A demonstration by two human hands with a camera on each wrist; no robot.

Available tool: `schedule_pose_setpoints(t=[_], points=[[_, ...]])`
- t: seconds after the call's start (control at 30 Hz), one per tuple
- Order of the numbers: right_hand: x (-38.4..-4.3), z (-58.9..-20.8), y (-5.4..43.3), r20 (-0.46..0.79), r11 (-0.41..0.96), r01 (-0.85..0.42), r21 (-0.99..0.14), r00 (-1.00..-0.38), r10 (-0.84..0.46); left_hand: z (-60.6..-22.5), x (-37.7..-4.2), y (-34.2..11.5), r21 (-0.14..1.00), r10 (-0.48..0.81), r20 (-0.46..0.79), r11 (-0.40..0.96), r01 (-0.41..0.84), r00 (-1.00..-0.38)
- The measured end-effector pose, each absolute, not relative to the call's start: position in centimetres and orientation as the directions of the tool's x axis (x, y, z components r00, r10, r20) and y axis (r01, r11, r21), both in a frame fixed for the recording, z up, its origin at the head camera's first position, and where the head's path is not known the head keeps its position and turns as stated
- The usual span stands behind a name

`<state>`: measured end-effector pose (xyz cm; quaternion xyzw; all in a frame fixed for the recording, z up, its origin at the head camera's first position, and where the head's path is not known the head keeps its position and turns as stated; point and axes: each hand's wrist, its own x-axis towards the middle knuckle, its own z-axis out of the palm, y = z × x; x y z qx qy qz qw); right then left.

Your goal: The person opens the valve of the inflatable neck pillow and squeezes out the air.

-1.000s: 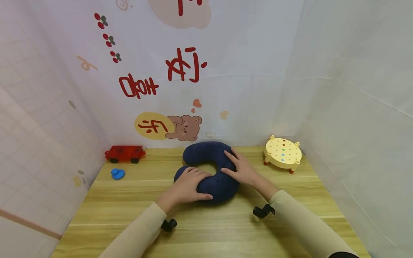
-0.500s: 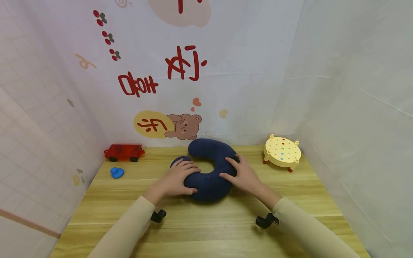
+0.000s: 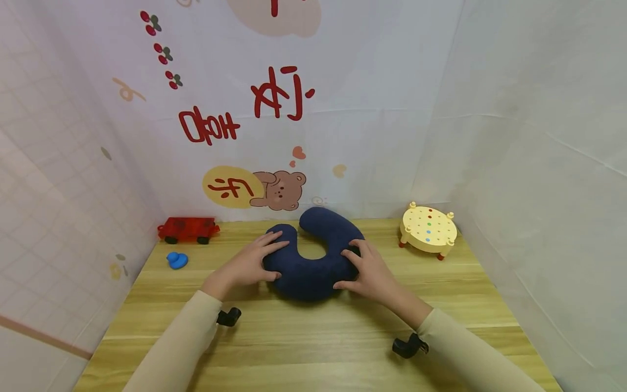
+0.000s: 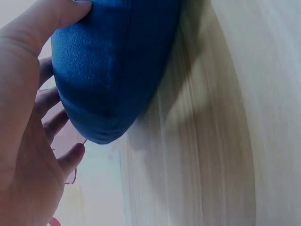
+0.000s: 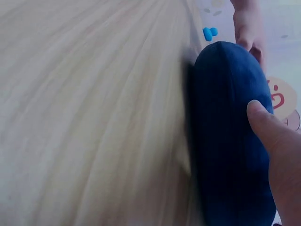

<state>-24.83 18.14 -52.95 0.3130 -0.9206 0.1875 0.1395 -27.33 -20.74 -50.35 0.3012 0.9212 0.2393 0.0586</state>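
Observation:
A navy-blue U-shaped neck pillow (image 3: 307,279) lies on the wooden table, its opening toward the back wall. My left hand (image 3: 249,263) holds its left side, thumb on the near edge and fingers over the arm. In the left wrist view, the thumb and spread fingers lie on opposite faces of the pillow (image 4: 110,70). Gripping the right side is my right hand (image 3: 376,276), its thumb toward the front edge. The right wrist view shows that thumb pressed on the pillow (image 5: 225,141); the fingers there are hidden.
A red toy wagon (image 3: 188,230) stands at the back left, with a small blue toy duck (image 3: 177,260) before it. At the back right sits a round cream pegged toy (image 3: 428,230) on short legs. White sheet walls (image 3: 372,136) enclose the table (image 3: 313,348).
The neck pillow has turned clockwise, its opening swinging from the left toward the back wall. My left hand has moved left along with it; my right hand has shifted slightly toward me.

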Motion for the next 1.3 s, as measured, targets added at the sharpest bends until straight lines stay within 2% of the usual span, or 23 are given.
schedule_pose_setpoints(t=[0.1,0.23,0.33,0.5,0.67,0.8,0.9,1.07,1.3], points=[[-25.0,-53.5,18.4,0.422,0.678,-0.693,-0.243,-0.705,-0.570,-50.4,-27.6,-21.0,0.489,0.568,0.018,0.712,0.503,-0.823],[-25.2,-54.2,18.8,0.453,0.623,-0.740,-0.252,-0.659,-0.600,-50.4,-28.0,-21.2,0.505,0.549,-0.004,0.722,0.472,-0.836],[-25.2,-54.4,19.0,0.464,0.598,-0.754,-0.272,-0.647,-0.605,-50.1,-28.1,-21.3,0.505,0.541,-0.021,0.732,0.458,-0.841],[-25.2,-54.4,18.9,0.475,0.595,-0.760,-0.260,-0.638,-0.607,-49.0,-27.4,-20.8,0.462,0.580,-0.015,0.727,0.509,-0.815],[-26.5,-53.1,19.4,0.410,0.570,-0.768,-0.290,-0.639,-0.651,-47.6,-25.6,-18.0,0.430,0.644,0.029,0.682,0.591,-0.765],[-28.7,-51.8,20.8,0.331,0.503,-0.793,-0.342,-0.603,-0.726,-48.0,-24.4,-14.7,0.342,0.694,0.063,0.660,0.669,-0.717],[-30.0,-51.3,21.8,0.256,0.479,-0.805,-0.350,-0.574,-0.777,-49.1,-23.9,-12.6,0.282,0.706,0.074,0.663,0.694,-0.704],[-30.4,-51.6,22.3,0.182,0.510,-0.800,-0.314,-0.578,-0.795,-50.3,-23.9,-11.4,0.237,0.665,0.087,0.709,0.664,-0.741],[-28.9,-52.9,21.7,0.283,0.568,-0.789,-0.235,-0.614,-0.736,-50.6,-25.7,-12.6,0.240,0.686,0.093,0.688,0.685,-0.722]])
